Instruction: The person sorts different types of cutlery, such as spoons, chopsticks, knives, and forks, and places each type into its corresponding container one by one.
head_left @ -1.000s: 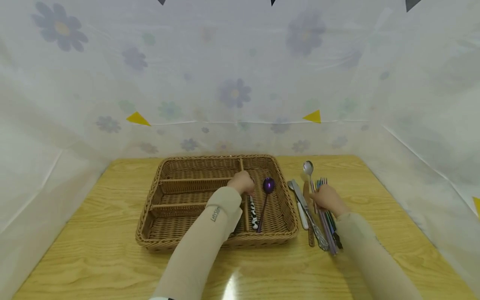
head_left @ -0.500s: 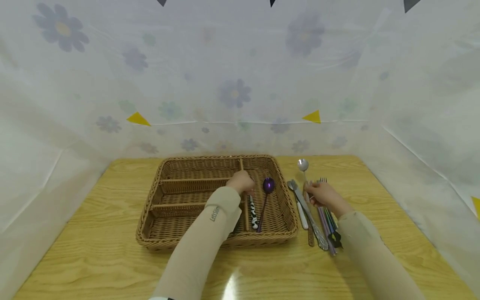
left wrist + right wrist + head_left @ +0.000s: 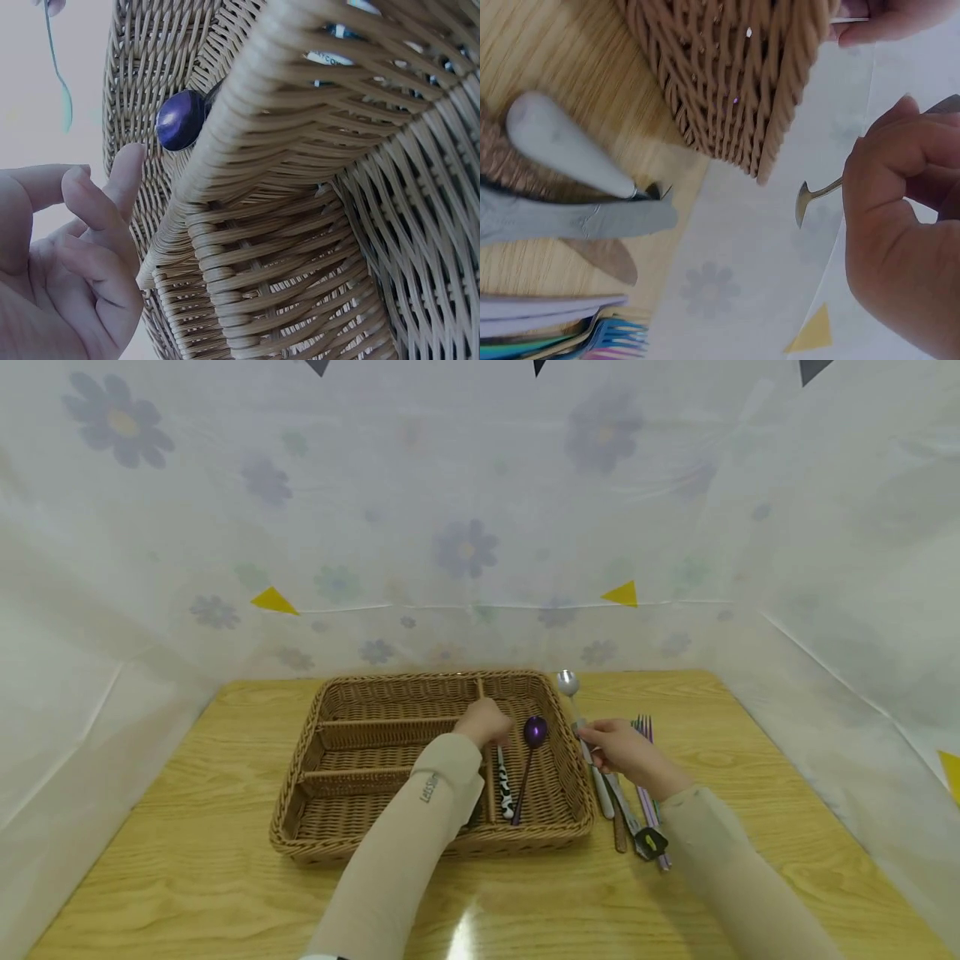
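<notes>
"What's in the right hand (image 3: 628,752)?"

"A silver spoon (image 3: 567,682), pinched between thumb and fingers, its bowl toward the far side. It's raised off the table (image 3: 225,860), just right of the far right corner of the basket (image 3: 525,833)."

"And the left hand (image 3: 482,722)?"

"Over the divider (image 3: 491,797) of the right compartment, fingers loosely bent, released."

"What lies below it?"

"In that compartment, a spotted handle (image 3: 506,795) runs along the divider, with a purple spoon (image 3: 535,732) to its right, bowl at the far end."

"And under the right hand?"

"Cutlery on the table, right of the basket: a white handle (image 3: 603,795) nearest it, then a brown handle (image 3: 619,833), an ornate silver handle (image 3: 624,806), and forks (image 3: 622,337) farthest right."

"Farther out?"

"A flowered curtain (image 3: 465,485) at the far edge."
</notes>
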`<state>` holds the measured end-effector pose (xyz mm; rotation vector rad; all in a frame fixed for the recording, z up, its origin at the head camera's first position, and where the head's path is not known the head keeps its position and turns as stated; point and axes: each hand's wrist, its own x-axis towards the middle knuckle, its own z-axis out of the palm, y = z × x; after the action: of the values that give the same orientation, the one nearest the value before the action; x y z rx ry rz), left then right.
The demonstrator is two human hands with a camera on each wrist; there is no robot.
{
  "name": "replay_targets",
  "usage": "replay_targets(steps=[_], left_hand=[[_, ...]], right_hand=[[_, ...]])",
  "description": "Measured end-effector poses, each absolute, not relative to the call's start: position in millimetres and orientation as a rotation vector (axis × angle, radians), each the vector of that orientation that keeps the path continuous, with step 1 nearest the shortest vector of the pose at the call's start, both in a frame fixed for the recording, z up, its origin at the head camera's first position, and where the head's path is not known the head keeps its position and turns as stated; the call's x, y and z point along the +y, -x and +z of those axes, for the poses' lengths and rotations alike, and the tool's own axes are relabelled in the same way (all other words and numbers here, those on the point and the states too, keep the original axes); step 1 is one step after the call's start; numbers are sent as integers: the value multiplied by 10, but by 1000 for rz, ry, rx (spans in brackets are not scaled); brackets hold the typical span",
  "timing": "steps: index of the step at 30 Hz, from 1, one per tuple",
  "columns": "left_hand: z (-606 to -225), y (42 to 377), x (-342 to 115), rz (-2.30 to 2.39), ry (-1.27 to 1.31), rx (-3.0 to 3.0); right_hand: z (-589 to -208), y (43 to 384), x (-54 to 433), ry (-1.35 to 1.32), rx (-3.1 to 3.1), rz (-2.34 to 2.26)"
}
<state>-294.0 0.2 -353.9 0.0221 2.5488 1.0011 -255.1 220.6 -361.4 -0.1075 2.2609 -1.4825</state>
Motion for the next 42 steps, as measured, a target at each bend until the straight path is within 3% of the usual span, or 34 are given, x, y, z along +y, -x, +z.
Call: replay_targets(steps=[23, 42], left_hand=[[-3564, 3045, 102, 1523, 115, 2229], [-3671, 3095, 160, 1355, 114, 2350]], right_hand=[[-3661, 2417, 1672, 275, 2278, -1470], [-3580, 2473, 2260, 61, 2322, -1566]])
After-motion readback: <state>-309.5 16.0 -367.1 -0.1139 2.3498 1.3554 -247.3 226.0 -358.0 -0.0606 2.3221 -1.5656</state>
